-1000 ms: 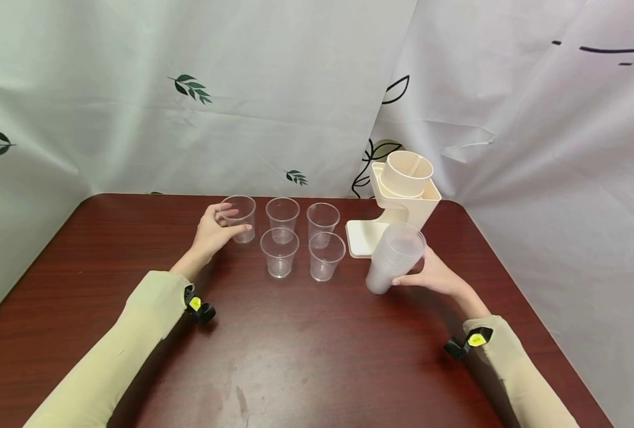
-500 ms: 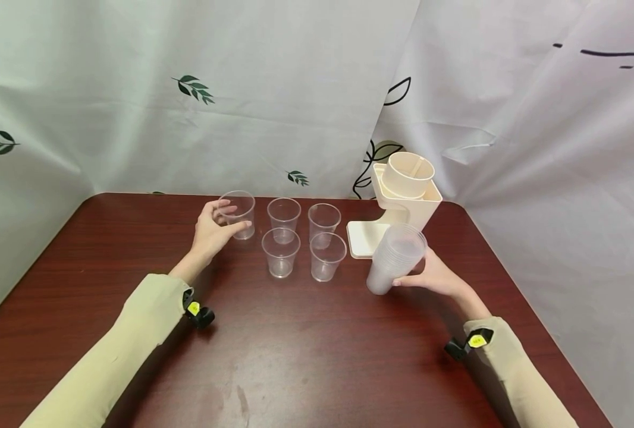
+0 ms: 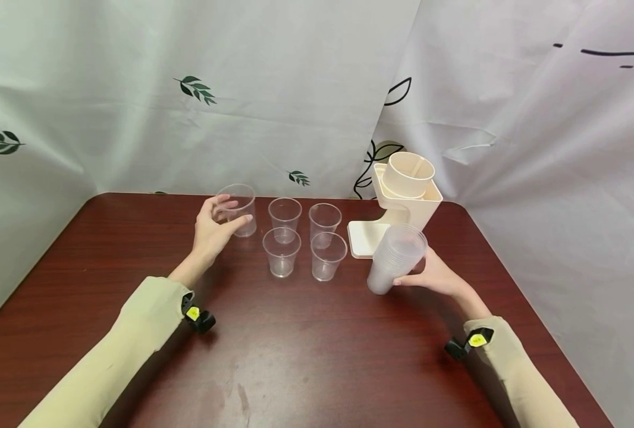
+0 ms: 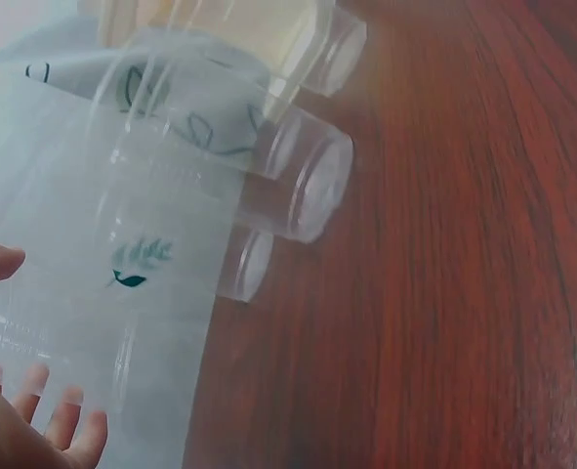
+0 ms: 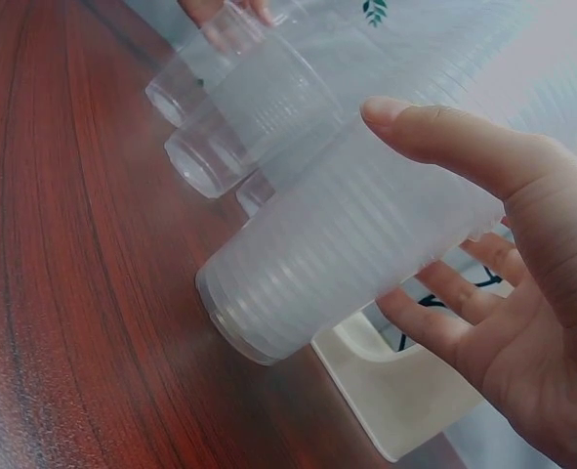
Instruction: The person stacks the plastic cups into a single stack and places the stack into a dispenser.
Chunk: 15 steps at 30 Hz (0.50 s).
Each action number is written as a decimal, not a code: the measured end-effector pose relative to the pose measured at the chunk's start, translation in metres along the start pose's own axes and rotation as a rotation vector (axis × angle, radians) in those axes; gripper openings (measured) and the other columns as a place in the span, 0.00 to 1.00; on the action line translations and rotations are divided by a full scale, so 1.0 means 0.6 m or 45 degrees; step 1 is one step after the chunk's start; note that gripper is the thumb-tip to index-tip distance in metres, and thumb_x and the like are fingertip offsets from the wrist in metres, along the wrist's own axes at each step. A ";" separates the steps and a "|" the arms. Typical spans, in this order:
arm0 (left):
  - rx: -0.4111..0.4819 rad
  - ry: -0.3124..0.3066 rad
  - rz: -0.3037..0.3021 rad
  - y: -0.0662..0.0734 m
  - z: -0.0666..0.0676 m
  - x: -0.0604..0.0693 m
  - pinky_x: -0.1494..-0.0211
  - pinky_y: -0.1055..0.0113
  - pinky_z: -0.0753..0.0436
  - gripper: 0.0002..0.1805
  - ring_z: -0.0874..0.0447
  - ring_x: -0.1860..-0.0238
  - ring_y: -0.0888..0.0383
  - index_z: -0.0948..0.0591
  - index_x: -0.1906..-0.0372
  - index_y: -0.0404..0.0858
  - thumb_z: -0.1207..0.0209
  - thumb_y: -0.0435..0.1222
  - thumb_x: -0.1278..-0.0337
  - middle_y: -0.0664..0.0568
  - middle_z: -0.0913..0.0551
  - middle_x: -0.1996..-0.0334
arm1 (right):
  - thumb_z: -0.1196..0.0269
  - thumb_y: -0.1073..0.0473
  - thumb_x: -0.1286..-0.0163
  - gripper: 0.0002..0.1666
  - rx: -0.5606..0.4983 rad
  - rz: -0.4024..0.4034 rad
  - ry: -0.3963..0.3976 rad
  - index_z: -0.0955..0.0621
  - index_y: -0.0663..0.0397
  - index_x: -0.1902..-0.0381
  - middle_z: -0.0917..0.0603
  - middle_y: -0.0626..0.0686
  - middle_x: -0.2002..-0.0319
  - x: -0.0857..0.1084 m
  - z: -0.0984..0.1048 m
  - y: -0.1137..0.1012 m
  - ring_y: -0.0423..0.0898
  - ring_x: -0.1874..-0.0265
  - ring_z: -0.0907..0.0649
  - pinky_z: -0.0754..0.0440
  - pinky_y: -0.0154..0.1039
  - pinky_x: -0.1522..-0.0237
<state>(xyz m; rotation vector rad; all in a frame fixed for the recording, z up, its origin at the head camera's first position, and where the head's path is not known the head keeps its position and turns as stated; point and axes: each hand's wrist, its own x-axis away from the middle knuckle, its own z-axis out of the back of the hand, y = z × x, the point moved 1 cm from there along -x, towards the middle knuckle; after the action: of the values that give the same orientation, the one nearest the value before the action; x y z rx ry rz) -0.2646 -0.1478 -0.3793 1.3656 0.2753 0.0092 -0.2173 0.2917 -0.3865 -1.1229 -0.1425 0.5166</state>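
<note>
In the head view my left hand (image 3: 209, 236) pinches a clear plastic cup (image 3: 246, 203) between thumb and fingers, at the left of the other cups. The left wrist view shows the fingertips (image 4: 64, 420) through the clear wall of this cup. My right hand (image 3: 439, 274) grips a tilted stack of nested clear cups (image 3: 391, 265) at the right. In the right wrist view the thumb lies over the stack (image 5: 312, 256) and the fingers of the right hand (image 5: 552, 274) are beneath it.
Two clear cups stand behind, one at left (image 3: 284, 221) and one at right (image 3: 325, 219), with two more in front (image 3: 282, 255), (image 3: 325, 260). A cream-coloured stand (image 3: 410, 208) with a round open top is behind the stack. Patterned white cloth (image 3: 295, 107) hangs beyond the brown table (image 3: 295, 345).
The left hand's cup has moved slightly up and away in the head view, with the fingers rising alongside it. The right hand and its stack have barely moved.
</note>
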 end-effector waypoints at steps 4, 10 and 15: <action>0.059 0.006 0.003 0.015 -0.006 0.006 0.52 0.81 0.25 0.35 0.24 0.56 0.72 0.34 0.36 0.36 0.32 0.36 0.49 0.43 0.22 0.43 | 0.27 0.73 0.52 0.51 -0.003 -0.016 0.009 0.39 0.53 0.33 0.25 0.41 0.46 0.001 0.001 -0.003 0.34 0.49 0.22 0.19 0.32 0.50; 0.086 -0.005 0.013 0.046 -0.018 0.016 0.50 0.78 0.25 0.34 0.23 0.54 0.70 0.33 0.36 0.40 0.33 0.38 0.48 0.52 0.21 0.46 | 0.27 0.73 0.52 0.50 -0.028 0.002 0.002 0.38 0.51 0.34 0.25 0.41 0.46 0.000 0.001 -0.001 0.34 0.49 0.22 0.19 0.31 0.50; 0.133 0.013 0.007 0.067 -0.031 0.022 0.52 0.77 0.25 0.32 0.23 0.54 0.68 0.31 0.38 0.42 0.32 0.36 0.50 0.62 0.21 0.53 | 0.27 0.74 0.52 0.49 -0.031 0.020 -0.019 0.38 0.52 0.34 0.24 0.42 0.46 -0.002 0.000 0.001 0.35 0.49 0.21 0.19 0.32 0.50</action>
<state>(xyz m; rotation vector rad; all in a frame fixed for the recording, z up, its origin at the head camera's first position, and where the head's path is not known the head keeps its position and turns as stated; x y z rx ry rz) -0.2491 -0.1194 -0.3461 1.4703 0.2836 0.0064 -0.2185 0.2913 -0.3871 -1.1452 -0.1534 0.5388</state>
